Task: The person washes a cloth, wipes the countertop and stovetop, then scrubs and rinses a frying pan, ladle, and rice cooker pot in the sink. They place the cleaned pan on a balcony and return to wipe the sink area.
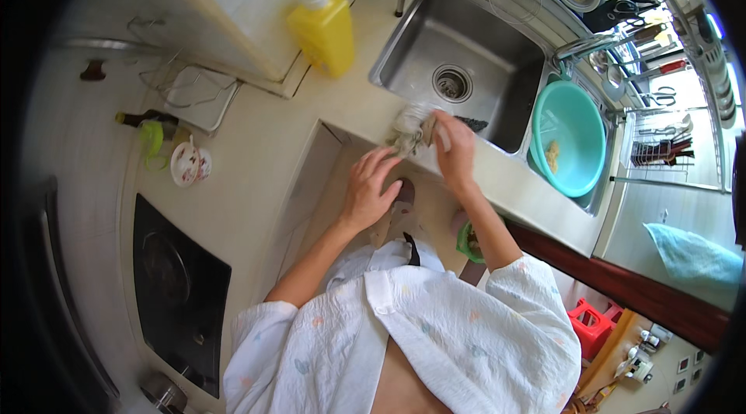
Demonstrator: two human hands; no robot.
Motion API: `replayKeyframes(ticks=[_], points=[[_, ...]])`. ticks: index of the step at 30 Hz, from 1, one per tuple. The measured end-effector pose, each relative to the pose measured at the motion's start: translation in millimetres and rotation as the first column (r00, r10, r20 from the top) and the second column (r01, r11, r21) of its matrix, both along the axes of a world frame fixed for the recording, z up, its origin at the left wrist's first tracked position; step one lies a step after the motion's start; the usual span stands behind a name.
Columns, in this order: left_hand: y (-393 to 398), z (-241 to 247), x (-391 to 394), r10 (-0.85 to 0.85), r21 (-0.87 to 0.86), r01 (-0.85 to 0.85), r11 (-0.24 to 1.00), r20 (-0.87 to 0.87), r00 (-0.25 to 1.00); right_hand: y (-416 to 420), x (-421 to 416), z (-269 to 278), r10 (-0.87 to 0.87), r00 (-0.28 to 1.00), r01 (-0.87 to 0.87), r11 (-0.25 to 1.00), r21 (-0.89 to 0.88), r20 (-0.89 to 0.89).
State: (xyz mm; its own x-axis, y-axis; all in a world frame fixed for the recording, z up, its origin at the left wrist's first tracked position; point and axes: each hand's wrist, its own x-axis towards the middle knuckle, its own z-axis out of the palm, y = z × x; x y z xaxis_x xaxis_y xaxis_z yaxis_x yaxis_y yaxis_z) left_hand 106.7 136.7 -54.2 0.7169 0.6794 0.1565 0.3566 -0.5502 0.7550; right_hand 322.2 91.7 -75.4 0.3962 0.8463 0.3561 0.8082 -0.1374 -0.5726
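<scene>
A crumpled bundle (408, 129), greyish cloth with something clear like plastic, lies at the sink's front edge; blur hides its exact make-up. My right hand (457, 148) grips its right side with bent fingers. Beside its lower left, my left hand (370, 185) has thumb and fingers spread; the fingertips reach the bundle's edge, though contact is unclear. Just past my right hand, a dark scouring pad (471, 123) rests at the near rim of the stainless steel sink (484, 46). The sink's drain strainer (452, 83) shows no standing water.
Right of the sink stands a turquoise basin (574, 128) with a yellowish sponge-like lump (552, 156) inside. A yellow pump bottle (326, 32) stands at the counter corner. Leftward are a floral cup (185, 164) and a black cooktop (175, 291). A green-lined bin (469, 242) sits below.
</scene>
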Motion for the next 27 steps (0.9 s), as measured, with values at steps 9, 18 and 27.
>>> replayKeyframes(ticks=[9, 18, 27], points=[[49, -46, 112, -0.177, 0.337, 0.221, 0.915, -0.156, 0.972, 89, 233, -166, -0.039, 0.997, 0.060, 0.939, -0.340, 0.066], [48, -53, 118, -0.122, 0.416, 0.185, 0.891, -0.173, 0.977, 158, 233, -271, 0.032, 0.997, 0.022, 0.753, -0.657, 0.070], [47, -57, 116, -0.095, 0.432, 0.158, 0.888, -0.164, 0.982, 124, 269, -205, 0.129, 0.942, 0.081, 0.807, -0.585, 0.309]])
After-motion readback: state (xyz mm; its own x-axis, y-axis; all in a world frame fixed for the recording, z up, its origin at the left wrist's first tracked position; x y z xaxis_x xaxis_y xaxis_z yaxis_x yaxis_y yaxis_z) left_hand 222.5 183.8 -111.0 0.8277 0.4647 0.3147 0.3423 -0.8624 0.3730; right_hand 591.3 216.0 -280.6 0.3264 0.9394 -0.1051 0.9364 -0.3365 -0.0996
